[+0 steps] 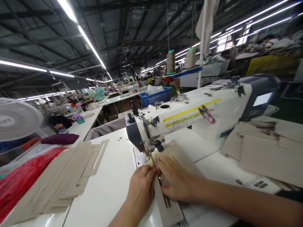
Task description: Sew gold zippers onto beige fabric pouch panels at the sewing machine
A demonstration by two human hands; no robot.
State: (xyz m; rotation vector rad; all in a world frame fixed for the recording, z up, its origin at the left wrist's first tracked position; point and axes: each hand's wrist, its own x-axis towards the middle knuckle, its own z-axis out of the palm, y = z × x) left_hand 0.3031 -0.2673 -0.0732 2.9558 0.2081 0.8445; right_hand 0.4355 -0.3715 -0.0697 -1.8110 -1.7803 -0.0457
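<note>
A beige panel with a slot lies under the needle area of a white sewing machine. In the slot, a zipper with a metal pull shows between my hands. My left hand is closed at the panel's left edge, its fingertips just in front of the presser foot. On the other side, my right hand pinches the panel and zipper, fingers curled near the needle. Beneath and behind my right hand, a larger beige fabric piece spreads over the bed. My fingertips partly hide the stitching spot.
Several slotted beige panels lie fanned at the left, beside a red plastic bag. Folded beige fabric is piled at the right. Pink-handled thread snips rest on the machine arm. A white fan stands at far left.
</note>
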